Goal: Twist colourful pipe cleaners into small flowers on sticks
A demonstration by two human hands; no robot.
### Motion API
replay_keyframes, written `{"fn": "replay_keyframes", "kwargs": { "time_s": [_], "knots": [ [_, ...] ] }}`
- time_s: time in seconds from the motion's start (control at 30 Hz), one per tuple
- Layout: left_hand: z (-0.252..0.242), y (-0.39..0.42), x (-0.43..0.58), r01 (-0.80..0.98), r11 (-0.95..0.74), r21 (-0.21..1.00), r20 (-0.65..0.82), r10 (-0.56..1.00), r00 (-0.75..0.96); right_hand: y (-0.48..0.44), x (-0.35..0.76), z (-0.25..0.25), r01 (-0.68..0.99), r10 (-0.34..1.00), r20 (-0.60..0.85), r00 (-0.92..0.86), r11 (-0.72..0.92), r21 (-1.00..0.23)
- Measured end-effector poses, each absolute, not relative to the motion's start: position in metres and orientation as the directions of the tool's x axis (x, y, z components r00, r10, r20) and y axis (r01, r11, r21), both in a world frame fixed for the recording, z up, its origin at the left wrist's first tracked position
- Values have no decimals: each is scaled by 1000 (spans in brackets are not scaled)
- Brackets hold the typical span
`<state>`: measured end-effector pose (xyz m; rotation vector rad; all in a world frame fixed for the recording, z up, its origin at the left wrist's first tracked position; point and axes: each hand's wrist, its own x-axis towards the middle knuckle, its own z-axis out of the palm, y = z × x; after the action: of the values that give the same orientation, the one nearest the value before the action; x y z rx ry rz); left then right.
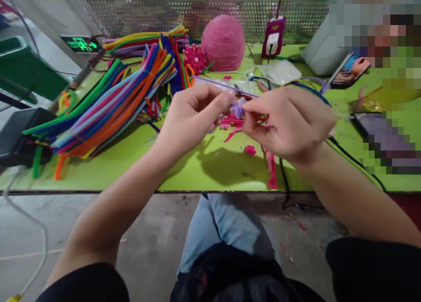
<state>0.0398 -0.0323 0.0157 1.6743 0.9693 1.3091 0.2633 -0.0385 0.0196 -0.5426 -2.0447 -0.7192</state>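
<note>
Between my two hands, above the green table, is a small purple pipe-cleaner flower [238, 108]. My left hand [197, 113] pinches it from the left with thumb and forefinger. From the other side, the fingertips of my right hand [283, 122] grip its edge. A straight purple pipe cleaner [223, 86] runs behind the fingers; whether it joins the flower is hidden. Below the hands lie pink pipe-cleaner pieces [233, 133], a small pink flower [250, 149] and a looped pink strip [272, 181] near the table's front edge.
Bundles of coloured pipe cleaners [112, 104] cover the left side. At the back stand a pink ball [223, 43], a pink flower with a pearl centre [194, 59] and a power socket [273, 36]. A black cable [284, 183] hangs over the front edge; a black device [24, 135] sits left.
</note>
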Motion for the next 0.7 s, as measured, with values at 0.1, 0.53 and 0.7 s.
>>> {"fn": "replay_keyframes", "kwargs": {
  "time_s": [0.1, 0.53, 0.7],
  "knots": [
    [14, -33, 38, 86, -368, 926, 352, 922, 158, -38, 264, 17, 639, 164, 855, -492, 735, 227],
    [16, -34, 43, 33, -296, 955, 275, 919, 281, -45, 249, 13, 542, 465, 819, -336, 807, -236],
    [11, -31, 43, 50, -408, 911, 382, 885, 264, -43, 247, 10, 422, 698, 656, -288, 707, -567]
  ]
}}
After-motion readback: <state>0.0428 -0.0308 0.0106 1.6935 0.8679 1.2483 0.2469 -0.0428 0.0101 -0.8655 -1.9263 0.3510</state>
